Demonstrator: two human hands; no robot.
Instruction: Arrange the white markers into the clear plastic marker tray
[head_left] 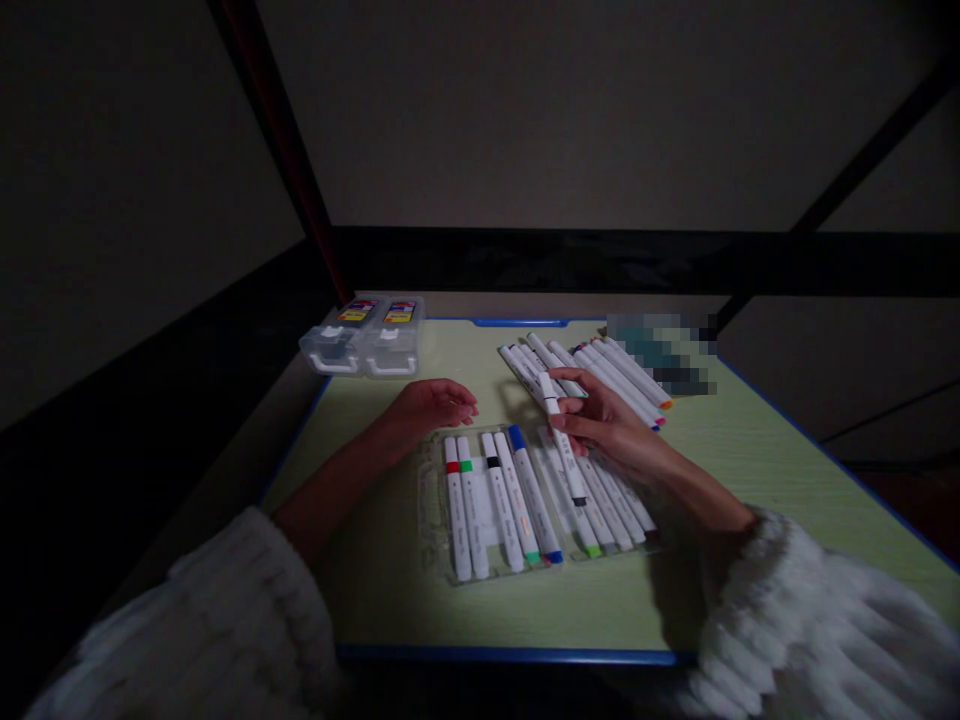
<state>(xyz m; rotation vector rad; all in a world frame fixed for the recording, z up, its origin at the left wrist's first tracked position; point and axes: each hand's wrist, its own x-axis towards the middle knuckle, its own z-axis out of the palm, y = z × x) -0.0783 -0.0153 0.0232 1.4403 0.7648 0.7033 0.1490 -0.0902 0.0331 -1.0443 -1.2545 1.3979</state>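
Note:
My right hand (611, 425) is closed on a white marker (562, 440) with a black band, held over a clear plastic tray (435, 500) on the table. Several white markers (499, 505) with coloured bands lie side by side in that tray. My left hand (431, 405) rests on the table just behind the tray's left end, fingers loosely curled, holding nothing that I can see. A loose group of white markers (600, 370) lies on the table beyond my right hand.
Two clear plastic boxes (367, 340) with coloured labels stand at the table's back left corner. The table (750, 450) is pale green with a blue edge. A blurred-out object (664, 350) lies at the back right. Dark frame bars cross behind the table.

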